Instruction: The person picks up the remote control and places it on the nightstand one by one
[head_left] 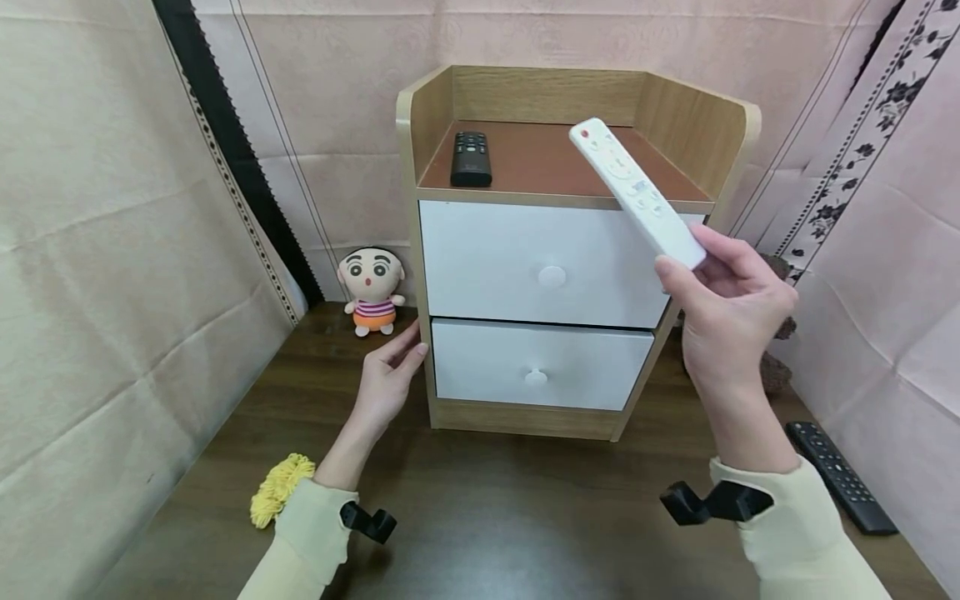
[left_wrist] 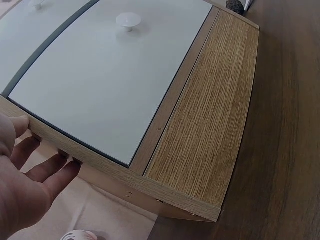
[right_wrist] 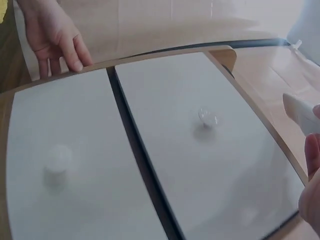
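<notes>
My right hand [head_left: 731, 304] pinches the lower end of a white remote [head_left: 637, 192], holding it tilted in the air before the upper drawer and top of a small cabinet [head_left: 525, 421]. At the right edge of the right wrist view, part of that hand [right_wrist: 312, 185] and the remote [right_wrist: 300, 112] show. My left hand [head_left: 386, 375] touches the cabinet's left side beside the lower drawer [head_left: 480, 358]; in the left wrist view its fingertips [left_wrist: 70, 162] rest against the side panel. Both drawers are closed. A black remote [head_left: 471, 160] lies on the brown cabinet top.
A doll [head_left: 373, 292] stands left of the cabinet. A yellow fluffy thing [head_left: 279, 492] lies beside my left wrist. Another black remote [head_left: 840, 475] is on the table at the right. Brown rough objects [head_left: 775, 375] are partly hidden behind my right hand. Pale cloth [head_left: 112, 250] surrounds the table.
</notes>
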